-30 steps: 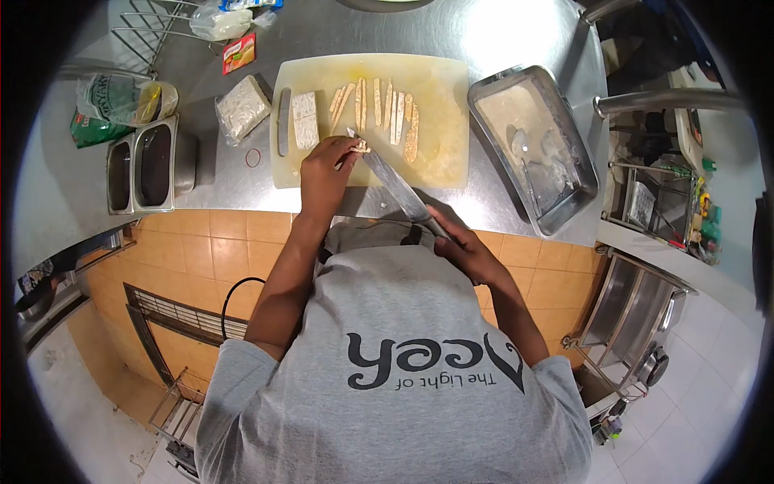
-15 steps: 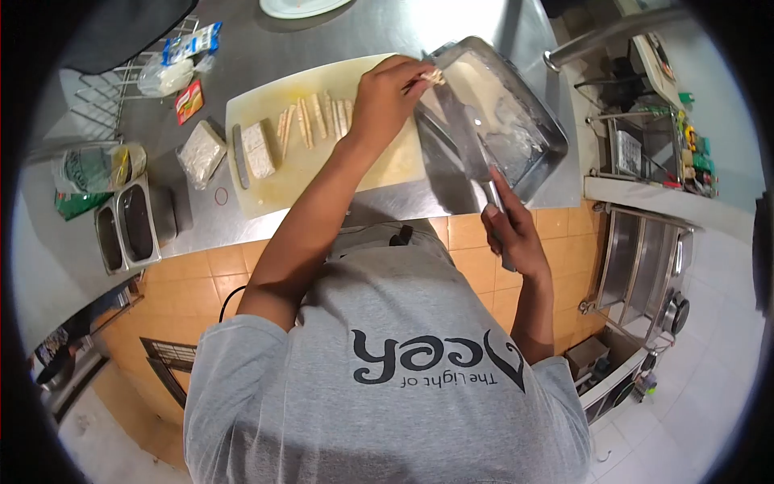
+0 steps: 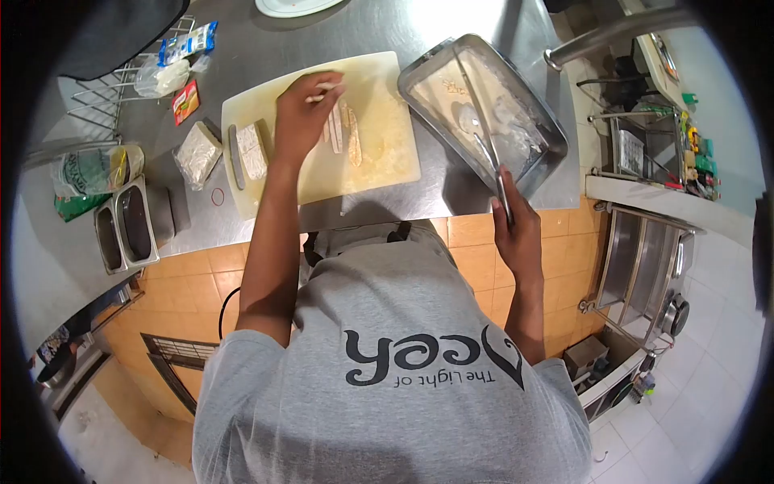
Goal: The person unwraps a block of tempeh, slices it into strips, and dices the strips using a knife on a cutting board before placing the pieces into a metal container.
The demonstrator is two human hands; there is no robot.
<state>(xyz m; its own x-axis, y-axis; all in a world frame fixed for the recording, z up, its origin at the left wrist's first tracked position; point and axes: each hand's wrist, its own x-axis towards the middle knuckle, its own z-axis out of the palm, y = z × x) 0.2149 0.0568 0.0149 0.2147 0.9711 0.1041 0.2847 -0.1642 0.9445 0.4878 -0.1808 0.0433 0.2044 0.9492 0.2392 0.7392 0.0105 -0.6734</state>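
My left hand (image 3: 302, 117) is raised over the left-middle of the cutting board (image 3: 387, 145), its fingers closed on a pale tempeh strip (image 3: 325, 89). Beneath and beside it lie several more tempeh strips (image 3: 335, 129), some hidden by the hand. A larger tempeh block (image 3: 251, 151) sits at the board's left end. My right hand (image 3: 518, 226) grips the handle of a knife (image 3: 482, 109), its blade seen nearly edge-on over the metal tray (image 3: 419, 101). Inside the tray are pale batter (image 3: 484, 73), tempeh bits (image 3: 454, 86) and a spoon (image 3: 468, 118).
A plastic-wrapped block (image 3: 198, 155), a red sachet (image 3: 185, 102) and a blue packet (image 3: 189, 44) are left of the board. A white plate (image 3: 298, 6) stands at the back. Metal containers (image 3: 133, 226) are at the left edge, and a metal rail (image 3: 613, 36) is at the right.
My left hand has moved from above the tray leftward to the strips on the board. Tempeh bits now lie in the batter. The knife blade has turned from broadside to edge-on.
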